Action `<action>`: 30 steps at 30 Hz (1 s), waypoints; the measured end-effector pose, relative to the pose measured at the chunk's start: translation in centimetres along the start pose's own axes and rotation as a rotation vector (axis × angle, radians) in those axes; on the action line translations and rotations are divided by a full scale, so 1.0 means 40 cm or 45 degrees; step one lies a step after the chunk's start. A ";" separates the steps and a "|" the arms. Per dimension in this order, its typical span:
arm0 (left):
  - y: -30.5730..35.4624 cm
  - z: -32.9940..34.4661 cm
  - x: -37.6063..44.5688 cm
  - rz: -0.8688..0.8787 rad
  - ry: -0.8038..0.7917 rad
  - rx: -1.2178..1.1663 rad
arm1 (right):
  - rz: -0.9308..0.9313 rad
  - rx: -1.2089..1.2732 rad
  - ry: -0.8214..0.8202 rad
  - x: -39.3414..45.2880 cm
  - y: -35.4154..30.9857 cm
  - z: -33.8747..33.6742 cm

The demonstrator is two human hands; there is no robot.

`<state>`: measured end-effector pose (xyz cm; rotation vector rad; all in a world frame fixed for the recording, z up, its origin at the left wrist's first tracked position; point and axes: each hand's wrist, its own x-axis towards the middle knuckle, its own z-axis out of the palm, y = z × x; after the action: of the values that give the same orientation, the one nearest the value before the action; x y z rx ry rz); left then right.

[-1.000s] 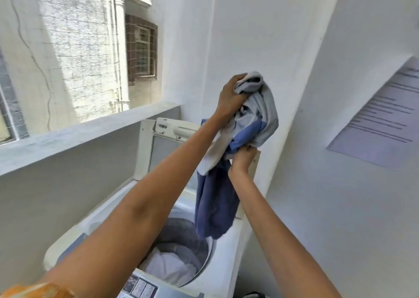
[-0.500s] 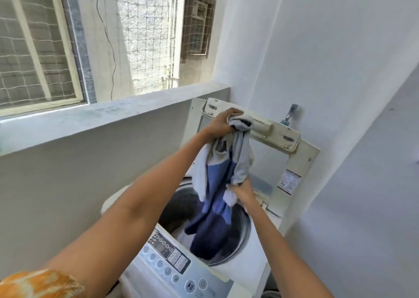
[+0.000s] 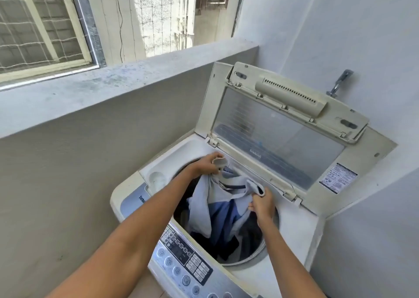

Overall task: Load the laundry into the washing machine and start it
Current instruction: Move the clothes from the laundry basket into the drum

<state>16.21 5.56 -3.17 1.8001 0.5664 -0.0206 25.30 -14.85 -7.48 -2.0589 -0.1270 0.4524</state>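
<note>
- The left hand (image 3: pixel 207 165) grips a bunched pale fold of the garment (image 3: pixel 217 204) at the far rim of the drum opening, fingers curled round the cloth, so the upper end stays gathered rather than spilling over the machine's top.
- The right hand (image 3: pixel 260 203) pinches another pale fold at the right side of the opening, near the lid hinge; holding at two points spreads the cloth across the mouth, which likely lets it go down without snagging.
- The garment, pale grey with blue panels, hangs from both hands into the drum (image 3: pixel 254 250); its lower part already lies inside, on darker laundry at the bottom.
- The washing machine (image 3: pixel 292 227) stands in the corner against the wall, and its lid (image 3: pixel 278 125) is propped upright behind the opening, leaving the mouth free for loading.
- The control panel (image 3: pixel 183 259) runs along the near edge of the machine, untouched by either hand; starting is, by my judgement, a step not yet reached.
- A tap (image 3: pixel 340 82) sticks out of the wall behind the lid.
</note>
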 end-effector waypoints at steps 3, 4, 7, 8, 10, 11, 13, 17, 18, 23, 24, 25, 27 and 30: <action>-0.074 -0.017 0.037 -0.002 0.285 0.442 | 0.001 -0.012 0.265 0.012 0.062 0.024; -0.106 -0.010 0.053 -0.005 0.287 0.532 | -0.033 -0.058 0.302 0.010 0.079 0.039; -0.202 0.032 0.090 -0.107 0.236 0.708 | -0.080 -0.196 0.333 -0.001 0.135 0.101; -0.236 0.052 0.103 -0.162 0.190 0.722 | -0.050 -0.266 0.294 -0.007 0.152 0.123; -0.289 0.092 0.106 -0.287 0.087 0.691 | 0.056 -0.424 0.113 -0.011 0.194 0.169; -0.311 0.110 0.105 -0.324 0.060 0.660 | 0.098 -0.511 0.016 -0.007 0.223 0.195; -0.342 0.137 0.104 -0.341 0.056 0.560 | 0.167 -0.677 -0.137 0.009 0.272 0.236; -0.347 0.179 0.097 -0.295 -0.005 0.412 | 0.063 -0.903 -0.510 -0.006 0.250 0.242; -0.331 0.187 0.094 -0.274 -0.036 0.415 | 0.052 -0.866 -0.578 -0.021 0.223 0.225; -0.160 0.262 0.059 -0.079 -0.103 0.358 | -0.227 -0.410 -0.038 -0.050 0.123 0.076; -0.114 0.290 0.053 -0.015 -0.116 0.335 | -0.238 -0.324 0.070 -0.052 0.107 0.031; -0.072 0.319 0.049 0.048 -0.131 0.298 | -0.266 -0.266 0.159 -0.049 0.104 -0.011; 0.032 0.398 0.038 0.162 -0.179 0.249 | -0.291 -0.159 0.312 -0.055 0.100 -0.111; 0.174 0.549 0.018 0.286 -0.278 0.267 | -0.195 0.150 0.521 -0.072 0.127 -0.265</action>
<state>25.49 -15.53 -3.93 2.0254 0.2106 -0.1250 26.04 -26.86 -6.34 -1.9657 -0.0114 -0.0584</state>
